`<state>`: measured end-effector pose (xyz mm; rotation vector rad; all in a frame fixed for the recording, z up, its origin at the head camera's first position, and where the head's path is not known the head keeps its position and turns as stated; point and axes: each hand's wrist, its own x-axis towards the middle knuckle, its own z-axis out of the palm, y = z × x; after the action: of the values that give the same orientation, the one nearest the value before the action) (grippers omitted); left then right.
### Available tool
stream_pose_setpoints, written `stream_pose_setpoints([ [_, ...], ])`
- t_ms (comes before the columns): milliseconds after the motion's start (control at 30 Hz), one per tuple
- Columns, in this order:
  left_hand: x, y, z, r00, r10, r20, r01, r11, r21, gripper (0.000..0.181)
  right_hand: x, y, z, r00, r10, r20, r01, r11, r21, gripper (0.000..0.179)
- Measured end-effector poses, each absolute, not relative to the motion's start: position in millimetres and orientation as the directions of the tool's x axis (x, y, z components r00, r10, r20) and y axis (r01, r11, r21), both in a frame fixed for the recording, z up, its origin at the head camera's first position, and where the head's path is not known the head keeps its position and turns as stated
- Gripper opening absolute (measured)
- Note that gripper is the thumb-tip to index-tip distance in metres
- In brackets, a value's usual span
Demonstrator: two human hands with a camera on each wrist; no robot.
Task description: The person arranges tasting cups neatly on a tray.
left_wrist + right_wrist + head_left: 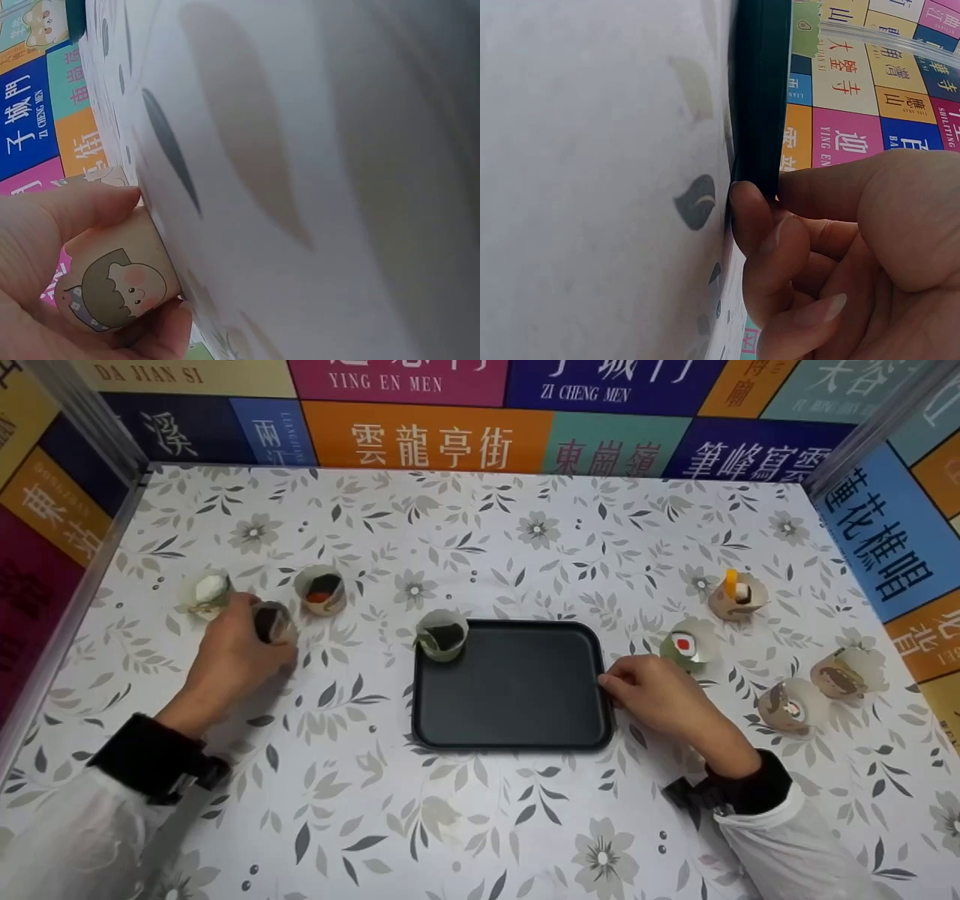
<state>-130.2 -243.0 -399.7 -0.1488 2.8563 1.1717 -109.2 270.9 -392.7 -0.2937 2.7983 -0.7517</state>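
My left hand grips a small paper cup with dark contents, at the left of the table. In the left wrist view, thumb and fingers curl round this paper cup, which has a cartoon face printed on its side. A black rectangular tray lies in the middle. Its right rim is pinched between thumb and fingers of my right hand; the right wrist view shows the tray edge from the side. One cup with dark green contents stands at the tray's back left corner.
Beside my left hand stand a cup with a white piece and a cup with dark and orange contents. Several more cups stand at the right, among them one with a red-centred roll and one with a yellow piece. Printed panels border the table.
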Motion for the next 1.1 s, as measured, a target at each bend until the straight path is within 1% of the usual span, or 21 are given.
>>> stream_pose_setpoints([
  [233,-129.3,-242.9,-399.6,-0.994,-0.078,-0.076,-0.109,0.703,0.702,0.063,-108.5,270.4,-391.0,-0.952,-0.261,-0.163,-0.140,0.839,-0.526,0.023],
  [467,-128.4,-243.1,-394.2,-0.992,-0.114,-0.046,-0.114,0.706,0.699,0.063,-110.0,270.7,-392.7,-0.951,-0.255,-0.174,-0.131,0.843,-0.521,0.023],
  [567,-126.6,-240.0,-387.5,-0.992,-0.121,-0.038,-0.111,0.687,0.718,0.063,-110.9,271.3,-393.7,-0.952,-0.248,-0.180,-0.122,0.845,-0.521,0.023],
  [867,-122.7,-216.3,-362.9,-0.991,-0.113,0.066,-0.021,0.638,0.770,0.062,-109.9,273.1,-393.0,-0.953,-0.248,-0.175,-0.122,0.840,-0.528,0.023],
  [967,-121.1,-205.2,-359.3,-0.991,-0.097,0.095,0.012,0.635,0.772,0.061,-110.3,272.8,-393.5,-0.953,-0.249,-0.174,-0.124,0.841,-0.527,0.023],
  [1100,-119.6,-193.5,-357.9,-0.992,-0.065,0.111,0.049,0.610,0.791,0.065,-110.6,271.8,-394.1,-0.952,-0.253,-0.170,-0.130,0.841,-0.525,0.023],
])
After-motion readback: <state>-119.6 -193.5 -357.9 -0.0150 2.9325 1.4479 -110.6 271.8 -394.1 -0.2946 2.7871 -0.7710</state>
